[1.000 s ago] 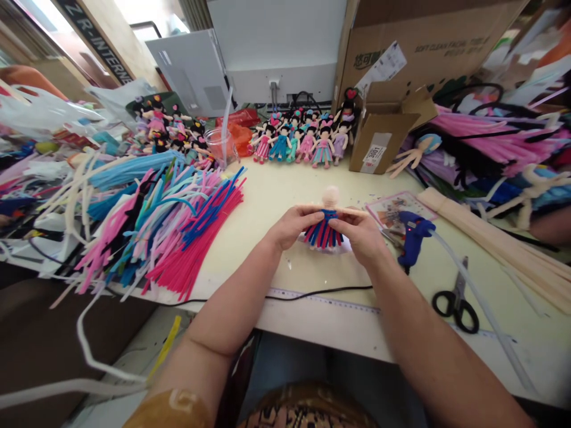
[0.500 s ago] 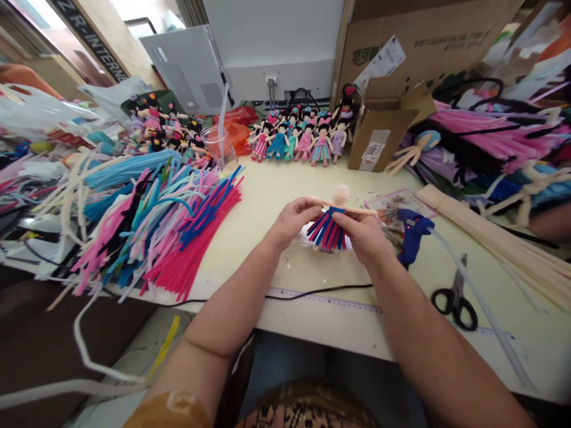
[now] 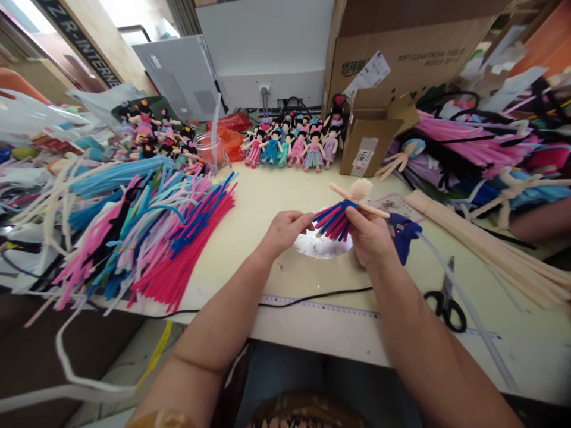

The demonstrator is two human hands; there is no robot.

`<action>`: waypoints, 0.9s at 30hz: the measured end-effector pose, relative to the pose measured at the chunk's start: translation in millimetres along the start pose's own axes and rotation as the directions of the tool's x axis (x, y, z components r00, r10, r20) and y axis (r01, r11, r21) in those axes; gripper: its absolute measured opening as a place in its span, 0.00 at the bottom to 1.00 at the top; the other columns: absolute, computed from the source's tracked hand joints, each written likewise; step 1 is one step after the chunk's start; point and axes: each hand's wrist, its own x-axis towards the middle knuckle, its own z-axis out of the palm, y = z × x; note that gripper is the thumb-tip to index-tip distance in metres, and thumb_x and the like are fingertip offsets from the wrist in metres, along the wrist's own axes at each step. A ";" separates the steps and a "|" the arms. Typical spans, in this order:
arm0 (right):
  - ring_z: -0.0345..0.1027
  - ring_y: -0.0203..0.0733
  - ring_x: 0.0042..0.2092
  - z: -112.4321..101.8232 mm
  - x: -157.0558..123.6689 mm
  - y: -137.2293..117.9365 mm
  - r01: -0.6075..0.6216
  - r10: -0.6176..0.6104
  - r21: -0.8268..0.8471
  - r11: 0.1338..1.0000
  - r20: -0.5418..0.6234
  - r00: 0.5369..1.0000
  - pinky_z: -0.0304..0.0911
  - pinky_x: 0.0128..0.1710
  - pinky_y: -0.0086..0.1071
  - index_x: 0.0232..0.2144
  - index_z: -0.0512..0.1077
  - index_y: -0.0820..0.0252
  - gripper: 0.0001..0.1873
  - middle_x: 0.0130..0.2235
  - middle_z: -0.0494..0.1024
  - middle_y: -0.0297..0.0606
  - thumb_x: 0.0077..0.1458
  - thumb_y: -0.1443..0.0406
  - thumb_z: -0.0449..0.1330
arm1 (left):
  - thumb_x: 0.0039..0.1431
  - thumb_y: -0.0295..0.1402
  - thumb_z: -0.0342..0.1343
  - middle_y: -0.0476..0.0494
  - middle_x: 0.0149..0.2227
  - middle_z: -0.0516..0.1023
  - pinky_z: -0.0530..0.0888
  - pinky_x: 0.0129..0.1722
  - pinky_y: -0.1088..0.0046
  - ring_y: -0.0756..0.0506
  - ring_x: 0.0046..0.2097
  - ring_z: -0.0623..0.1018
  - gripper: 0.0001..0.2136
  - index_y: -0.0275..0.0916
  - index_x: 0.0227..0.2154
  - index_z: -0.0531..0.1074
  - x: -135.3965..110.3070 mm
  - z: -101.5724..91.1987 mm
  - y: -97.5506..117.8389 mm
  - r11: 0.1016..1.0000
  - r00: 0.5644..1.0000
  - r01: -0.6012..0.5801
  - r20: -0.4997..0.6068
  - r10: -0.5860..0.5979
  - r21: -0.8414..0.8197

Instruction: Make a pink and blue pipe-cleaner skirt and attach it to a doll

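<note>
A pipe-cleaner doll (image 3: 335, 220) with a plain beige head, outstretched beige arms and a blue and dark-pink striped skirt is held above the table, tilted with its skirt toward the left. My right hand (image 3: 371, 235) grips it at the waist, thumb on the front. With thumb and fingers pinched together, my left hand (image 3: 288, 229) takes hold of the skirt's left edge at the strip ends. A shiny round patch (image 3: 323, 246) shows on the table below. The blue glue gun (image 3: 405, 235) lies just beyond my right hand, partly hidden by it.
Bundles of coloured pipe cleaners (image 3: 191, 238) cover the left. Finished dolls (image 3: 288, 145) stand at the back beside a small cardboard box (image 3: 366, 139). Black-handled scissors (image 3: 446, 306) and beige pipe cleaners (image 3: 486, 246) lie right. A black cable (image 3: 312, 295) crosses near the front edge.
The doll has tilted, its head shifting right and up. My left hand has moved from the doll's arm to the skirt's edge; my right hand keeps its hold at the waist.
</note>
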 end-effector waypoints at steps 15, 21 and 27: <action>0.73 0.46 0.40 -1.2 2.4 -1.7 0.050 -0.050 -0.006 0.999 0.013 0.999 0.69 0.43 0.40 0.31 0.72 0.54 0.16 0.34 0.78 0.35 0.42 0.53 0.67 | 0.43 0.43 0.65 0.50 0.21 0.70 0.59 0.28 0.74 0.53 0.25 0.65 0.13 0.37 0.22 0.74 3.6 10.0 -8.4 0.918 0.976 0.194 0.165 -0.144 -0.345; 0.73 0.47 0.42 -1.3 1.7 -2.4 0.043 -0.043 0.020 0.999 0.012 0.999 0.67 0.47 0.43 0.32 0.73 0.54 0.18 0.37 0.79 0.36 0.39 0.54 0.69 | 0.40 0.42 0.67 0.51 0.20 0.67 0.58 0.23 0.76 0.54 0.23 0.65 0.14 0.36 0.21 0.72 4.3 10.7 -6.9 0.773 0.946 0.320 0.231 -0.228 -0.548; 0.73 0.48 0.43 0.5 1.6 -1.0 0.079 -0.080 0.042 0.996 0.034 0.996 0.66 0.48 0.45 0.32 0.73 0.54 0.16 0.37 0.80 0.36 0.40 0.56 0.68 | 0.39 0.39 0.68 0.52 0.21 0.67 0.60 0.22 0.77 0.54 0.23 0.65 0.14 0.36 0.22 0.72 2.6 12.3 -6.5 0.673 0.905 0.425 0.314 -0.289 -0.605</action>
